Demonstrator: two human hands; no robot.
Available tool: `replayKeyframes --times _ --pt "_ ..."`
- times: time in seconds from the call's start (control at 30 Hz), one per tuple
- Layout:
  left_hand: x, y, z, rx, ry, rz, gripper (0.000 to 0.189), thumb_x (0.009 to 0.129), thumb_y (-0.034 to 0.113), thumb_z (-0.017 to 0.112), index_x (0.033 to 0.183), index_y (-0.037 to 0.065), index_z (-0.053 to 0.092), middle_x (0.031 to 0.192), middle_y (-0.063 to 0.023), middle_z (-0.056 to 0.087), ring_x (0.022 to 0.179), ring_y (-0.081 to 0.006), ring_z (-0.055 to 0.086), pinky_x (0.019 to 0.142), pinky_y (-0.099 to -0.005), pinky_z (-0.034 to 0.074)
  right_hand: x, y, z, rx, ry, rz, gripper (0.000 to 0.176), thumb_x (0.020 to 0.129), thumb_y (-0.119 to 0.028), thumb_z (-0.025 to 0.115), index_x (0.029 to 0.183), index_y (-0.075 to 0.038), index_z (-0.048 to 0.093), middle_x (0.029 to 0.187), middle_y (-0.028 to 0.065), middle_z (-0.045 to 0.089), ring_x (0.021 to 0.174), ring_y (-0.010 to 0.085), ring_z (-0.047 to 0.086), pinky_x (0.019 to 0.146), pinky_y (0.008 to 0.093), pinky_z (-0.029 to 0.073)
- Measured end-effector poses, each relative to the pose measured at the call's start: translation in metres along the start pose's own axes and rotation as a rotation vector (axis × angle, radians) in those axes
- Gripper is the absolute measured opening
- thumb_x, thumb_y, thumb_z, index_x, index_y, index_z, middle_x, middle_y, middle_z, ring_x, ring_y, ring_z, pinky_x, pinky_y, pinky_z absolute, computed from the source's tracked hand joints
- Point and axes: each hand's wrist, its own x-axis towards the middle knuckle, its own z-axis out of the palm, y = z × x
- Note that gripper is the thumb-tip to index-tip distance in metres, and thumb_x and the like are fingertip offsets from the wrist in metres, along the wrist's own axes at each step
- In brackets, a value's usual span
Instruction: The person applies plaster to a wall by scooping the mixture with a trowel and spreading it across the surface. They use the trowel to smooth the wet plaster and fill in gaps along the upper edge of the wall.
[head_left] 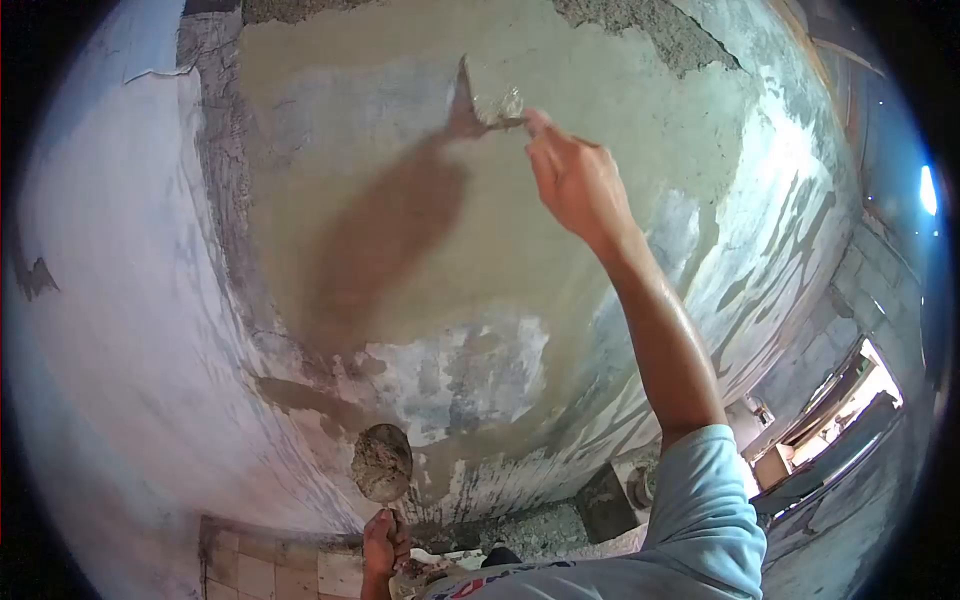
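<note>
High on the wall, my right hand (575,175) is closed round the handle of a trowel (502,106). The blade lies against the wet plaster (560,210), with some mortar on it. Low down, my left hand (385,540) is closed just beneath a round pan of mortar (382,462) and seems to hold it by a handle. Little of that handle shows. The pan is in front of the lower wall. A dark shadow of my right hand and the trowel falls on the plaster to the left.
Rough, bare patches (655,30) run along the top of the plastered area. A pale wall (110,260) meets it at a corner on the left. Tiles (255,570) are at the bottom left. A grey block-like box (607,503) stands low to the right, near a bright opening (830,425).
</note>
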Motion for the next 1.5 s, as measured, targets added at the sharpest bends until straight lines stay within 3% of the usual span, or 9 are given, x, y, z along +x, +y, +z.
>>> replayKeyframes --times 0.2,0.3,0.5,0.63,0.7,0.9,1.2,1.3,1.5 --pt "-0.005 0.009 0.019 0.077 0.008 0.057 0.036 0.107 0.044 0.051 0.098 0.009 0.052 0.062 -0.0014 0.042 0.038 -0.0092 0.033 0.031 -0.0283 0.022 0.029 0.006 -0.036 -0.33 -0.104 0.042 0.037 0.102 -0.028 0.06 0.139 -0.025 0.063 0.109 0.0109 0.074 0.085 0.0369 0.071 0.074 0.0473 0.058" --pt "0.0 -0.004 0.007 0.015 -0.018 0.033 0.037 0.107 0.044 0.051 0.098 0.008 0.052 0.062 -0.0011 0.041 0.039 -0.0097 0.033 0.031 -0.028 0.023 0.043 0.063 -0.033 -0.403 0.064 -0.031 0.039 0.101 -0.033 0.059 0.14 -0.03 0.06 0.095 0.0128 0.071 0.081 0.0399 0.071 0.07 0.0519 0.058" --pt "-0.007 -0.007 -0.004 0.06 -0.001 0.016 0.037 0.107 0.043 0.051 0.097 0.007 0.052 0.062 -0.0008 0.039 0.04 -0.0102 0.033 0.034 -0.0291 0.024 0.051 0.068 -0.048 -0.2 0.22 0.084 0.036 0.1 -0.032 0.059 0.133 -0.021 0.067 0.1 0.0178 0.075 0.09 0.0434 0.07 0.077 0.0536 0.057" --pt "-0.003 -0.004 -0.001 0.039 0.011 0.004 0.036 0.107 0.041 0.05 0.099 0.007 0.054 0.063 -0.0018 0.041 0.041 -0.0105 0.034 0.034 -0.0305 0.024 0.047 0.048 -0.007 -0.039 0.193 -0.003 0.036 0.099 -0.028 0.058 0.131 -0.014 0.068 0.098 0.0207 0.074 0.091 0.046 0.069 0.078 0.0547 0.056" --pt "0.004 -0.004 -0.001 0.035 -0.001 -0.001 0.035 0.107 0.041 0.05 0.099 0.008 0.054 0.064 -0.0019 0.042 0.041 -0.0107 0.034 0.034 -0.0301 0.024 0.039 0.001 -0.005 -0.145 -0.054 0.081 0.036 0.1 -0.027 0.057 0.133 -0.013 0.065 0.095 0.0197 0.073 0.086 0.0458 0.068 0.075 0.0545 0.056" --pt "0.007 0.005 0.01 0.069 -0.036 -0.006 0.034 0.106 0.042 0.052 0.098 0.009 0.053 0.065 -0.002 0.045 0.041 -0.0113 0.038 0.033 -0.0283 0.027 0.029 -0.02 -0.015 -0.172 -0.124 -0.099 0.036 0.101 -0.025 0.055 0.137 -0.021 0.062 0.094 0.0167 0.073 0.08 0.0427 0.07 0.069 0.0539 0.058" --pt "0.007 -0.004 0.007 0.036 -0.04 0.006 0.037 0.106 0.042 0.053 0.099 0.006 0.054 0.065 -0.0031 0.046 0.04 -0.0121 0.039 0.031 -0.0292 0.029 0.083 0.044 -0.037 -0.334 0.157 0.2 0.038 0.103 -0.029 0.054 0.138 -0.018 0.064 0.114 0.018 0.073 0.098 0.0426 0.07 0.084 0.0508 0.057" --pt "0.003 -0.001 0.004 0.037 -0.038 0.013 0.037 0.104 0.045 0.058 0.098 0.009 0.057 0.063 -0.0018 0.046 0.041 -0.0112 0.038 0.034 -0.0303 0.028 0.078 0.028 -0.01 -0.11 0.237 0.072 0.039 0.1 -0.03 0.056 0.135 -0.017 0.064 0.093 0.0233 0.073 0.09 0.0471 0.069 0.082 0.0574 0.055" --pt "0.011 0.001 0.006 0.088 -0.041 0.044 0.032 0.106 0.037 0.049 0.098 0.006 0.054 0.063 -0.0029 0.046 0.038 -0.012 0.036 0.032 -0.0285 0.027 0.054 -0.063 0.025 -0.07 -0.089 0.014 0.034 0.099 -0.025 0.053 0.127 -0.013 0.066 0.09 0.0236 0.072 0.087 0.0479 0.069 0.078 0.058 0.056"
